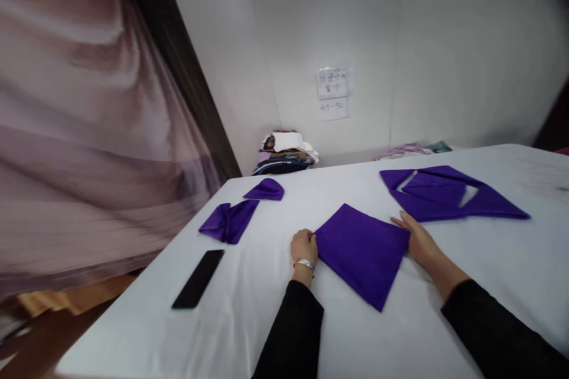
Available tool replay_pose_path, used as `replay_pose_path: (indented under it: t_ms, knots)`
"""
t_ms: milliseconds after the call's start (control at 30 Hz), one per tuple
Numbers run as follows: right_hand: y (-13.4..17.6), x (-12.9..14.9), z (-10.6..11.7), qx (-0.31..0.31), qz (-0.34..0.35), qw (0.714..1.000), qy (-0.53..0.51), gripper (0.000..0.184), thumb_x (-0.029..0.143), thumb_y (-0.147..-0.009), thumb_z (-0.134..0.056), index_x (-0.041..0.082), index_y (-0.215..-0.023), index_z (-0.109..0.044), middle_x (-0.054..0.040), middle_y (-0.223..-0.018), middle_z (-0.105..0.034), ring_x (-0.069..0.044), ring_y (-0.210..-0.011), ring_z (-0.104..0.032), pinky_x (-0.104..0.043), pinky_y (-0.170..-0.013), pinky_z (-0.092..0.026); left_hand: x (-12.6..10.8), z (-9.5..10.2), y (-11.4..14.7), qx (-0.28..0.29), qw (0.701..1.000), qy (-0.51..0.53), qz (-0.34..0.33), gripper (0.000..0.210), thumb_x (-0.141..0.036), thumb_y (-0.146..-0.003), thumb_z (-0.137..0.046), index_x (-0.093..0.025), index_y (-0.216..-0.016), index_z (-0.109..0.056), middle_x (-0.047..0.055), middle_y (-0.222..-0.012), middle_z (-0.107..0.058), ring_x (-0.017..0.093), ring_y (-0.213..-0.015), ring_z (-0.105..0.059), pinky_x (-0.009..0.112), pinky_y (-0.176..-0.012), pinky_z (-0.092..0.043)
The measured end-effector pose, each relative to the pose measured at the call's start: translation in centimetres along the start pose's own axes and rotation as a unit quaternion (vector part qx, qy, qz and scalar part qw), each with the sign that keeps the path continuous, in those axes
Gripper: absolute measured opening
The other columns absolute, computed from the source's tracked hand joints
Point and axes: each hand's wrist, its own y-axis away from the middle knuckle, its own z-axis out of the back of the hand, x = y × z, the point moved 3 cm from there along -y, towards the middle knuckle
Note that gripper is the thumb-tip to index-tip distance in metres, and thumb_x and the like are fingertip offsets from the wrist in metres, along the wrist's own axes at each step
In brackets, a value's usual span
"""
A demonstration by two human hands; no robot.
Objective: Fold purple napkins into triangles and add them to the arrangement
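Note:
A square-looking piece of purple cloth (362,254) lies at an angle between my hands, one corner pointing toward me. My left hand (304,247), with a silver bracelet at the wrist, has its fingers closed on the cloth's left corner. At the right corner is my right hand (418,238), some fingers stretched along the far edge; the corner seems held in it, and the thumb is hidden. Beyond the right hand lies a larger folded purple fabric piece (444,192) with gaps showing the table.
On the white table (249,320), a twisted purple piece (229,222) and a rounded purple piece (267,189) lie to the left, near a black phone-like slab (198,279). Folded clothes (287,154) are stacked by the wall. A pink curtain (84,130) hangs at left.

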Motion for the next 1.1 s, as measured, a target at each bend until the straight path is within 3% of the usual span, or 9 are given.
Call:
replay_pose_path:
  t_ms: [133, 233, 400, 500, 600, 733, 800, 900, 1100]
  knots:
    - [-0.5, -1.0, -0.2, 0.027, 0.003, 0.989, 0.143, 0.063, 0.038, -0.060, -0.071, 0.023, -0.119, -0.053, -0.0093, -0.098, -0.068, -0.027, -0.085, -0.064, -0.038, -0.070, -0.051, 0.4, 1.9, 0.9, -0.054, 0.998, -0.018, 0.029, 0.021, -0.016, -0.079, -0.050, -0.014, -0.096, -0.062, 0.011, -0.096, -0.063, 0.024, -0.094, -0.054, 0.037, -0.083, -0.039]
    - [-0.7, -1.3, -0.6, 0.029, 0.050, 0.972, 0.229, 0.051, 0.037, -0.052, -0.073, 0.023, -0.100, -0.065, -0.0131, -0.102, -0.067, -0.032, -0.097, -0.059, -0.041, -0.078, -0.048, -2.1, 1.6, 2.8, -0.065, 0.998, -0.007, -0.017, 0.023, -0.022, -0.080, -0.052, -0.018, -0.101, -0.061, 0.008, -0.102, -0.063, 0.021, -0.098, -0.053, 0.035, -0.089, -0.037]
    - [0.6, -1.8, -2.5, 0.093, 0.078, 0.970, 0.212, 0.057, 0.043, -0.051, -0.073, 0.027, -0.105, -0.064, -0.0155, -0.112, -0.062, -0.033, -0.103, -0.057, -0.041, -0.080, -0.048, -8.2, -1.4, 7.1, 0.056, 0.964, 0.219, -0.140, 0.035, -0.038, -0.077, -0.059, -0.024, -0.109, -0.059, 0.008, -0.109, -0.060, 0.024, -0.102, -0.051, 0.041, -0.093, -0.036]
    - [1.9, -2.2, -3.8, 0.136, 0.137, 0.951, 0.241, 0.057, 0.047, -0.052, -0.071, 0.028, -0.105, -0.064, -0.0093, -0.118, -0.060, -0.033, -0.113, -0.050, -0.045, -0.095, -0.040, -9.7, -2.6, 8.3, 0.109, 0.939, 0.302, -0.126, 0.048, -0.043, -0.071, -0.065, -0.024, -0.114, -0.056, 0.008, -0.110, -0.059, 0.021, -0.093, -0.055, 0.036, -0.083, -0.044]
    - [3.2, -2.5, -4.7, 0.170, 0.160, 0.936, 0.263, 0.050, 0.051, -0.062, -0.064, 0.028, -0.106, -0.065, -0.0055, -0.117, -0.061, -0.032, -0.115, -0.048, -0.046, -0.100, -0.035, -9.3, -3.4, 8.2, 0.105, 0.930, 0.344, -0.074, 0.043, -0.039, -0.065, -0.071, -0.022, -0.103, -0.061, 0.005, -0.096, -0.062, 0.018, -0.081, -0.056, 0.032, -0.073, -0.046]
    - [5.0, -1.9, -5.3, 0.188, 0.163, 0.935, 0.252, 0.049, 0.047, -0.068, -0.063, 0.026, -0.112, -0.062, -0.0073, -0.108, -0.065, -0.029, -0.107, -0.054, -0.038, -0.090, -0.044, -8.4, -3.9, 7.4, 0.076, 0.928, 0.365, -0.028, 0.023, -0.024, -0.066, -0.068, -0.018, -0.088, -0.064, 0.001, -0.079, -0.062, 0.014, -0.069, -0.053, 0.026, -0.064, -0.042]
    - [5.6, -1.5, -5.7, 0.204, 0.144, 0.940, 0.232, 0.054, 0.044, -0.071, -0.062, 0.024, -0.122, -0.055, -0.0057, -0.085, -0.067, -0.024, -0.084, -0.061, -0.033, -0.074, -0.050, -8.4, -3.9, 7.2, 0.075, 0.922, 0.380, -0.025, 0.015, -0.022, -0.069, -0.063, -0.018, -0.083, -0.065, 0.000, -0.074, -0.061, 0.013, -0.066, -0.051, 0.025, -0.063, -0.041]
    - [6.2, -1.3, -6.4, 0.229, 0.119, 0.949, 0.183, 0.062, 0.038, -0.075, -0.061, 0.023, -0.132, -0.042, 0.0030, -0.061, -0.055, -0.015, -0.057, -0.053, -0.028, -0.056, -0.046, -8.6, -3.7, 6.8, 0.092, 0.907, 0.411, -0.034, 0.010, -0.025, -0.073, -0.057, -0.017, -0.073, -0.063, -0.002, -0.066, -0.057, 0.012, -0.064, -0.049, 0.025, -0.063, -0.039]
    - [6.3, -1.4, -6.9, 0.246, 0.123, 0.952, 0.135, 0.068, 0.033, -0.075, -0.063, 0.022, -0.135, -0.034, 0.0049, -0.064, -0.051, -0.012, -0.057, -0.047, -0.026, -0.054, -0.041, -8.3, -3.7, 6.4, 0.119, 0.889, 0.441, -0.026, 0.026, -0.035, -0.077, -0.052, -0.017, -0.059, -0.053, -0.005, -0.055, -0.045, 0.010, -0.055, -0.041, 0.023, -0.055, -0.035]
